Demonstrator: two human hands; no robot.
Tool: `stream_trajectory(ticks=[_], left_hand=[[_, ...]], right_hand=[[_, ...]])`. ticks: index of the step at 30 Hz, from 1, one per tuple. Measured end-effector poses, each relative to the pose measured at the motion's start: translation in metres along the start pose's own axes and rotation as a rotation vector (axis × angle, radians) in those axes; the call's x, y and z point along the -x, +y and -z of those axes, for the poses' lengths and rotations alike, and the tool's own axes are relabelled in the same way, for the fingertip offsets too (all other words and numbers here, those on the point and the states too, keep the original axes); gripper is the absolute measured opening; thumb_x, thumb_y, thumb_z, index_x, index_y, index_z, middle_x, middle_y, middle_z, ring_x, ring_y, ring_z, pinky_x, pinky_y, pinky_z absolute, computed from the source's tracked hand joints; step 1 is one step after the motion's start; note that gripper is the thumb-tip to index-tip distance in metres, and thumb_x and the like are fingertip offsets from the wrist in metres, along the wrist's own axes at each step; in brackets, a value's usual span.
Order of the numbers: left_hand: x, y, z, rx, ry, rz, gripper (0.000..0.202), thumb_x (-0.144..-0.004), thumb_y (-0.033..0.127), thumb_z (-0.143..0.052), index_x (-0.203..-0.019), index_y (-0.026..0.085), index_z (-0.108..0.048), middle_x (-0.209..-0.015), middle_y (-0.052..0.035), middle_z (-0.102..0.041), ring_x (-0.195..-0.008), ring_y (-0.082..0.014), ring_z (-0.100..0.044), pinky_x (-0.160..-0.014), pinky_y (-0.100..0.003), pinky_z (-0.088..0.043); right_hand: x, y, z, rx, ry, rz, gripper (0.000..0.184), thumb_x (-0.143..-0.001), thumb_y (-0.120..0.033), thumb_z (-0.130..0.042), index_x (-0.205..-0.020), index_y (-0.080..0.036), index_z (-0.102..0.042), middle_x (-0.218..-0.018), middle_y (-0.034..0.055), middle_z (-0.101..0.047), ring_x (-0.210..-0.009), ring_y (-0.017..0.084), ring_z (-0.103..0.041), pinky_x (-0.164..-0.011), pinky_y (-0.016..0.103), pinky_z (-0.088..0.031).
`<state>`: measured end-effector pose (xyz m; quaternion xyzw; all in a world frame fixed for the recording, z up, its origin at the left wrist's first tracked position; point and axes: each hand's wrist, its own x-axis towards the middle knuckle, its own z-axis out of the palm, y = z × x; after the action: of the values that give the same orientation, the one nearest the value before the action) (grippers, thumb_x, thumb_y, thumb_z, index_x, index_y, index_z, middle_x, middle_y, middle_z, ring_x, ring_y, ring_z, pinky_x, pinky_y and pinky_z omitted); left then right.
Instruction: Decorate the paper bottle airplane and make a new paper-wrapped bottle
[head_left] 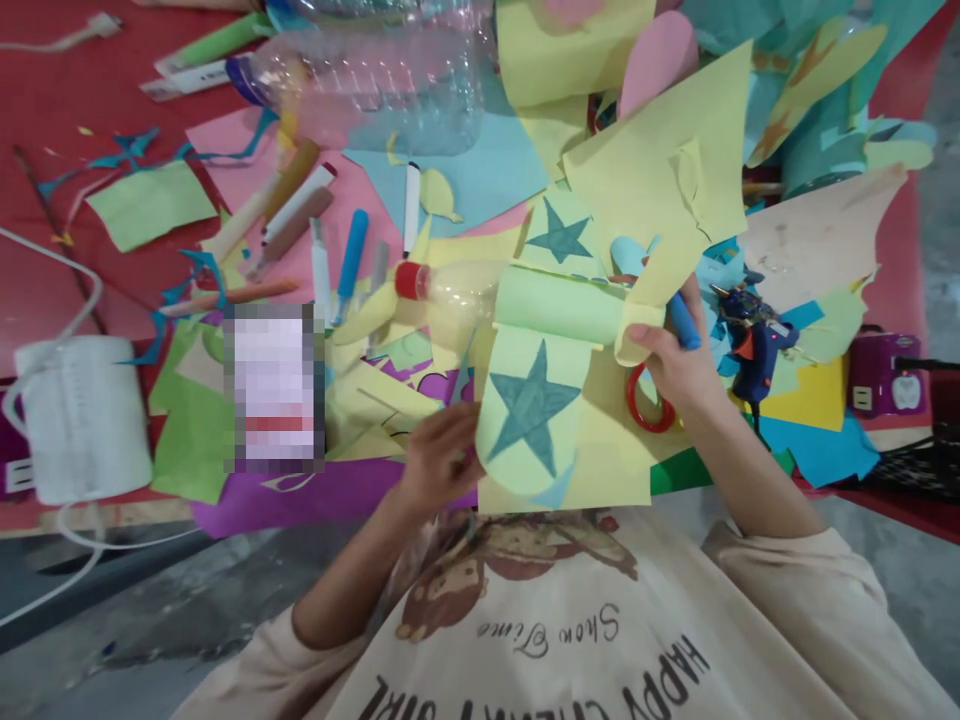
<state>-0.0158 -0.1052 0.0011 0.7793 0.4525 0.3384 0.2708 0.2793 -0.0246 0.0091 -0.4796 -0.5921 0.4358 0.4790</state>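
Observation:
A small plastic bottle with a red cap lies sideways in front of me, its body wrapped in light green paper. Paper flaps stick out on both sides: a near star flap and a far star flap, each with a dark green star. My right hand grips the wrapped bottle's base end, thumb on a curled pale yellow paper strip. A blue marker shows between that hand's fingers. My left hand is curled at the near flap's left edge, fingertips partly behind it.
Red-handled scissors lie under my right wrist. A blue glue gun rests to the right. Several markers, including a blue one, lie left among paper scraps. A large clear bottle lies behind; a white charger box sits far left.

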Motion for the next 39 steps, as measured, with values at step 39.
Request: stream_trajectory(ticks=[39], left_hand=[[-0.116,0.003,0.009,-0.433,-0.109,-0.415,0.027,-0.101,0.027,-0.050,-0.121,0.022,-0.067,-0.111,-0.0099,-0.075,-0.101,-0.0249,-0.072,-0.082,-0.039,-0.059]], right_hand=[[-0.043,0.007,-0.039,-0.049,-0.116,-0.071,0.049,-0.082,-0.059,-0.072,-0.118,-0.035,-0.049,-0.103,-0.0006,-0.069,-0.103,0.019,-0.069,-0.091,0.039,-0.060]])
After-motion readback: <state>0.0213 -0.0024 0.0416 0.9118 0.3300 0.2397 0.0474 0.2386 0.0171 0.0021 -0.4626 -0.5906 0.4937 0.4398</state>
